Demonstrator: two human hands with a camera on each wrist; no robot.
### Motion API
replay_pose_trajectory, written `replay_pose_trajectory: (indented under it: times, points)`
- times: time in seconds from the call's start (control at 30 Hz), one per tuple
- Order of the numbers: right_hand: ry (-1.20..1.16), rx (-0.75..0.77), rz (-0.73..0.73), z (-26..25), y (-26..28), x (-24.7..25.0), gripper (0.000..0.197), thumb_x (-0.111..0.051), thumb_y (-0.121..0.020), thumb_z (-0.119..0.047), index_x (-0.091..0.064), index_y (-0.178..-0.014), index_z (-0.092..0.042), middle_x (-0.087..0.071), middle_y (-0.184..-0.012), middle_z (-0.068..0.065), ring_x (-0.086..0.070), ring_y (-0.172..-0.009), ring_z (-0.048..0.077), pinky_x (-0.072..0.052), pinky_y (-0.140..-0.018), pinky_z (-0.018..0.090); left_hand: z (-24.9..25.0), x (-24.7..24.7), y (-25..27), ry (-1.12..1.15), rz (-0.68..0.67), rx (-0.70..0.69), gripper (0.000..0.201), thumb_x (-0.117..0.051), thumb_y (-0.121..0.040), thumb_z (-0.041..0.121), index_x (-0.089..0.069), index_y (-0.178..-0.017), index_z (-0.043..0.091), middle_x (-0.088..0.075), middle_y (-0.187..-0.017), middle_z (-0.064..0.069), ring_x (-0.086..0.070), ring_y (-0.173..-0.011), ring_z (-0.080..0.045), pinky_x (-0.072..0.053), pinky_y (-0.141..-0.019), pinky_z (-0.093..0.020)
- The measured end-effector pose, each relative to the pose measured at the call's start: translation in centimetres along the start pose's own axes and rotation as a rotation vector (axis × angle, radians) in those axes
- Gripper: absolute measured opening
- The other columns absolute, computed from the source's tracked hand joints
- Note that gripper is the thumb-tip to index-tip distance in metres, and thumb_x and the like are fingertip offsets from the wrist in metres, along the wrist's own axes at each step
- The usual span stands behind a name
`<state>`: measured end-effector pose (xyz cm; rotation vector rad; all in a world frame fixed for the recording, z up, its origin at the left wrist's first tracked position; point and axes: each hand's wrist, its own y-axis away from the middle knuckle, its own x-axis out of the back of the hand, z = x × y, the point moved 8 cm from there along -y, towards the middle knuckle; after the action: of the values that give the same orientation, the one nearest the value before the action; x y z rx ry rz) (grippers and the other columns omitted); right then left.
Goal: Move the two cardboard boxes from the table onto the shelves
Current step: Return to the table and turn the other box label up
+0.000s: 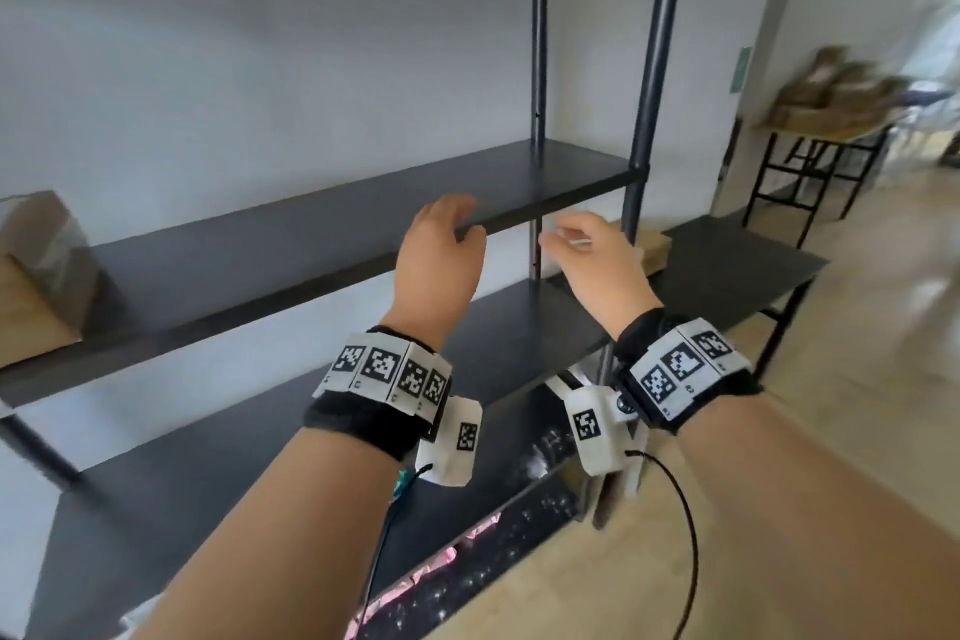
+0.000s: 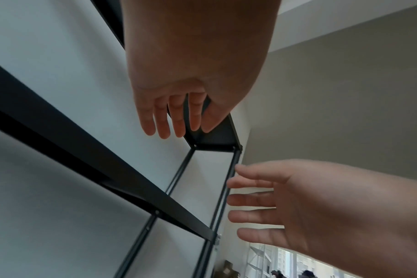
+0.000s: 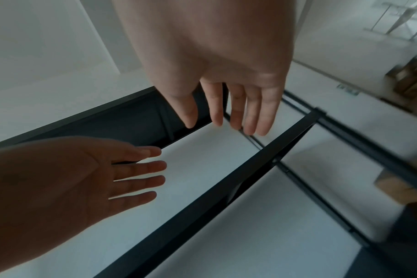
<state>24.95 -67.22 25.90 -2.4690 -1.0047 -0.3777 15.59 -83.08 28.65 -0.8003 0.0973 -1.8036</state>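
Both hands hang empty in front of the black shelf unit. My left hand is raised near the front edge of the middle shelf, fingers relaxed and straight. My right hand is beside it, fingers spread and holding nothing. One cardboard box sits at the far left end of the middle shelf. A second cardboard box lies on the low black table to the right of the shelf post, partly hidden behind my right hand.
Upright black posts stand just past my right hand. A lower shelf runs beneath my wrists. At the far right a wooden table carries several more boxes, blurred. Pale floor opens to the right.
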Motion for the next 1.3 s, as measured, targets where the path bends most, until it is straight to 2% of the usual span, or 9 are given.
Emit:
replay_pose_trajectory:
  times: [0.07,0.27,0.4,0.5,0.57,0.73,0.9,1.1,1.3]
  points:
    - [0.040,-0.024,0.015,3.0,-1.3,3.9,0.041,-0.059,-0.095,-0.036,-0.060,-0.131,-0.016,-0.061,-0.129,0.003,-0.057,-0.119,0.018,-0.044,-0.104,0.036,1.7,-5.0,-0.4,0.004,-0.045,-0.008,0.041,-0.052,-0.097,0.013,-0.059,-0.137,0.014,-0.061,-0.136,-0.003,-0.056,-0.126,-0.018,-0.038,-0.098,-0.021]
    - [0.103,-0.090,0.033,11.2,-3.9,14.7,0.043,-0.058,-0.097,-0.034,-0.058,-0.134,-0.013,-0.061,-0.128,0.002,-0.058,-0.116,0.016,-0.041,-0.094,0.026,5.7,-19.1,-0.5,0.047,-0.177,0.025,0.040,-0.053,-0.098,0.015,-0.058,-0.138,0.015,-0.060,-0.138,-0.005,-0.055,-0.128,-0.022,-0.043,-0.108,-0.034]
    - [0.142,-0.156,0.067,16.6,-5.5,20.4,0.046,-0.058,-0.097,-0.036,-0.056,-0.137,-0.016,-0.059,-0.133,0.003,-0.057,-0.118,0.017,-0.043,-0.097,0.028,6.8,-26.5,-0.8,0.052,-0.246,0.081,0.042,-0.051,-0.100,0.018,-0.053,-0.142,0.018,-0.057,-0.142,-0.003,-0.055,-0.129,-0.020,-0.043,-0.099,-0.026]
    - [0.128,-0.209,0.097,20.2,-6.9,23.5,0.044,-0.057,-0.096,-0.037,-0.057,-0.137,-0.019,-0.059,-0.133,-0.001,-0.056,-0.114,0.011,-0.043,-0.100,0.030,7.2,-31.4,-1.7,0.036,-0.311,0.098,0.043,-0.052,-0.100,0.019,-0.053,-0.143,0.020,-0.057,-0.143,-0.001,-0.054,-0.131,-0.019,-0.041,-0.102,-0.026]
    - [0.119,-0.231,0.121,22.3,-8.2,25.0,0.043,-0.058,-0.096,-0.036,-0.057,-0.136,-0.020,-0.060,-0.132,-0.002,-0.055,-0.112,0.010,-0.043,-0.100,0.030,7.1,-34.3,-2.8,0.012,-0.327,0.099,0.042,-0.053,-0.099,0.019,-0.054,-0.142,0.020,-0.058,-0.142,-0.002,-0.055,-0.130,-0.019,-0.039,-0.097,-0.024]
    - [0.132,-0.275,0.111,27.0,-13.2,26.9,0.043,-0.058,-0.097,-0.035,-0.056,-0.137,-0.020,-0.059,-0.133,-0.002,-0.056,-0.120,0.014,-0.044,-0.100,0.030,6.3,-40.5,-6.9,-0.028,-0.357,0.139,0.044,-0.053,-0.097,0.017,-0.055,-0.141,0.019,-0.059,-0.140,-0.002,-0.056,-0.127,-0.020,-0.039,-0.091,-0.025]
    - [0.145,-0.269,0.098,30.7,-20.6,27.6,0.042,-0.058,-0.097,-0.032,-0.056,-0.137,-0.020,-0.061,-0.132,-0.001,-0.055,-0.116,0.011,-0.040,-0.095,0.025,5.2,-46.0,-12.6,-0.035,-0.373,0.181,0.044,-0.050,-0.097,0.011,-0.054,-0.141,0.015,-0.059,-0.141,-0.007,-0.056,-0.129,-0.025,-0.045,-0.102,-0.033]
    - [0.181,-0.282,0.053,34.6,-28.8,26.8,0.041,-0.057,-0.097,-0.031,-0.055,-0.137,-0.020,-0.061,-0.132,0.000,-0.056,-0.115,0.012,-0.039,-0.091,0.024,2.4,-52.0,-18.8,-0.052,-0.391,0.281,0.046,-0.049,-0.097,0.010,-0.052,-0.143,0.017,-0.057,-0.141,-0.008,-0.057,-0.126,-0.026,-0.046,-0.101,-0.034]
    - [0.182,-0.296,-0.005,38.5,-34.4,25.0,0.040,-0.058,-0.097,-0.030,-0.056,-0.136,-0.019,-0.062,-0.130,-0.001,-0.056,-0.114,0.011,-0.039,-0.089,0.022,-1.1,-56.5,-22.4,-0.097,-0.410,0.350,0.046,-0.048,-0.096,0.014,-0.052,-0.142,0.016,-0.056,-0.140,-0.010,-0.058,-0.122,-0.027,-0.048,-0.094,-0.033]
